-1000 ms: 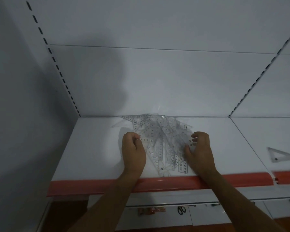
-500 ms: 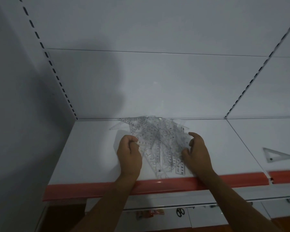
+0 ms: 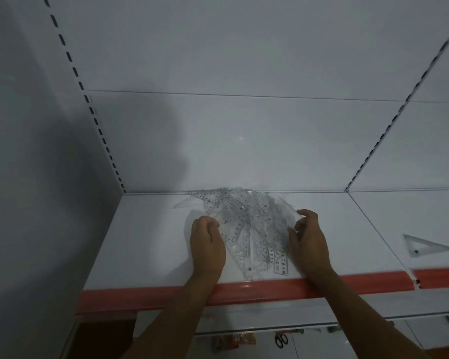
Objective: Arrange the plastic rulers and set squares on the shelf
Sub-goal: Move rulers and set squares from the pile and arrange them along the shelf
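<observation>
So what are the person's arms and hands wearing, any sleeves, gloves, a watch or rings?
Nothing is worn that shows here. The left hand and right hand are bare, with no gloves, and I can make out no rings. Both wrists and forearms are uncovered down to the bottom edge of the picture: no sleeves, no watch, no bracelet. The light is dim, so a very thin band could go unseen.
</observation>
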Available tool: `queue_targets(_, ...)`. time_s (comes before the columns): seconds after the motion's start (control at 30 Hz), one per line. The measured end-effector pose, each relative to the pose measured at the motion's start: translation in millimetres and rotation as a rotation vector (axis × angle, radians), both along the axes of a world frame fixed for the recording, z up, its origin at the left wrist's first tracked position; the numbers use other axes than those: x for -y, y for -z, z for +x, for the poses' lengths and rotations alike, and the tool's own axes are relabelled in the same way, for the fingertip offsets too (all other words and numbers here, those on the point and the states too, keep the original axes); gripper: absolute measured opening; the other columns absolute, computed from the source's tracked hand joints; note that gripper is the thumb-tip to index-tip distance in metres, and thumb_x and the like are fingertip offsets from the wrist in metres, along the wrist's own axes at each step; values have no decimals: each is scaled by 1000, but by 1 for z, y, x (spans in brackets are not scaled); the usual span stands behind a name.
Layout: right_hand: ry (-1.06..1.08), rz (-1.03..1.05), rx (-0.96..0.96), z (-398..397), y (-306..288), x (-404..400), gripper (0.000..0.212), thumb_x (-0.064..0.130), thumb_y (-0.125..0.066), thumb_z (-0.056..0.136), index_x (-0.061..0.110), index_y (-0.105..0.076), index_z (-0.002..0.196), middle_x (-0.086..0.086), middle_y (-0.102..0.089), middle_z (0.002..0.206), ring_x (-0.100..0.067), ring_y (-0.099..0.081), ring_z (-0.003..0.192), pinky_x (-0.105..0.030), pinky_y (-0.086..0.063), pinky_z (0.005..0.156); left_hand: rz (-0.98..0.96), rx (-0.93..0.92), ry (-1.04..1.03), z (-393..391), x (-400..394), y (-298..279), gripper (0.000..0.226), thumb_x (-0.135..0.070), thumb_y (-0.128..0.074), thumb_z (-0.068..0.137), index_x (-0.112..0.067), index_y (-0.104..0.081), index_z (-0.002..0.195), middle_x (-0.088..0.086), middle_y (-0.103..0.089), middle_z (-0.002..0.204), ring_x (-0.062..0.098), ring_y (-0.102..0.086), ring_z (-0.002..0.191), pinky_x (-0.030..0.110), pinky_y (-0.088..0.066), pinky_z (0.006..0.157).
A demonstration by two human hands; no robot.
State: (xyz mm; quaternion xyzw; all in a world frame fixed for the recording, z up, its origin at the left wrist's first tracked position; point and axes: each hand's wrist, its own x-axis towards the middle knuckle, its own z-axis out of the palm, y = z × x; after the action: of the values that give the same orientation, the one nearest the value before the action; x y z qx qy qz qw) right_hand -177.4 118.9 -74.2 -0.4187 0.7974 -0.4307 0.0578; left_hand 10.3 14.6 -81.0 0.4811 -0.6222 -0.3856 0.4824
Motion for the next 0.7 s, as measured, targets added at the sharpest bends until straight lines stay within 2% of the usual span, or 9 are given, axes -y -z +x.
queue_targets(0.1, 35, -60, 44, 2, -6, -3, 37, 5, -62, 88, 16, -41, 116, 2, -56, 78, -8, -57, 66, -13, -41, 56, 17, -8, 32, 0, 0, 1, 28, -24, -41, 99, -17, -42, 72, 6, -48, 75, 15, -43, 66, 30, -39, 62)
queue_targets(0.23, 121, -86, 65, 1, -15, -8, 18, 6, -66, 86, 10, -48, 86, -2, -54, 68, -9, -51, 58, -6, -39, 54, 4, -9, 78, 2, -3, -3, 35, -47, -48, 93, -20, -35, 74, 2, -41, 75, 15, -38, 67, 32, -39, 62)
queue_targets(0.3, 129, -82, 58, 0, -18, -11, 19, 6, -63, 87, 10, -49, 76, -3, -53, 66, -13, -49, 58, -9, -38, 54, 17, 2, 134, 4, -5, -6, 44, -60, -51, 80, -18, -37, 82, 0, -40, 80, 14, -38, 69, 28, -37, 65)
queue_targets(0.4, 123, -51, 35, 0, -23, -16, 17, 4, -54, 89, 13, -48, 76, -7, -56, 76, -21, -58, 66, -20, -45, 57, 42, 105, 282, 7, -9, -11, 66, -72, -57, 64, -18, -36, 97, -2, -42, 91, 15, -43, 78, 26, -38, 67)
queue_targets(0.47, 147, -41, 100, 2, -28, -23, 14, 1, -48, 89, 11, -48, 81, -10, -59, 84, -22, -61, 67, -17, -47, 53, 8, 220, 277, 4, -11, -19, 70, -68, -67, 61, -19, -35, 100, -3, -43, 93, 16, -47, 80, 27, -40, 68)
queue_targets(0.57, 190, -61, 134, 5, -34, -36, 17, -6, -42, 89, 10, -47, 85, -13, -55, 97, -17, -57, 67, -11, -44, 52, -91, 228, 290, -14, -26, -46, 57, -42, -78, 67, -17, -35, 95, -1, -41, 92, 17, -45, 79, 27, -39, 67)
queue_targets(0.63, 222, -67, 149, 7, -37, -50, 23, -9, -38, 88, 11, -48, 87, -14, -50, 103, -14, -56, 69, -10, -44, 55, -100, 139, 454, -34, -49, -65, 41, -28, -69, 71, -16, -36, 92, -3, -36, 89, 14, -40, 78, 21, -35, 66)
queue_targets(0.7, 264, -66, 164, 7, -41, -69, 25, -8, -37, 89, 12, -52, 92, -8, -47, 109, -11, -58, 73, -10, -46, 58, -37, 65, 643, -57, -76, -78, 26, -23, -57, 76, -16, -40, 94, -6, -37, 90, 12, -42, 81, 18, -37, 68)
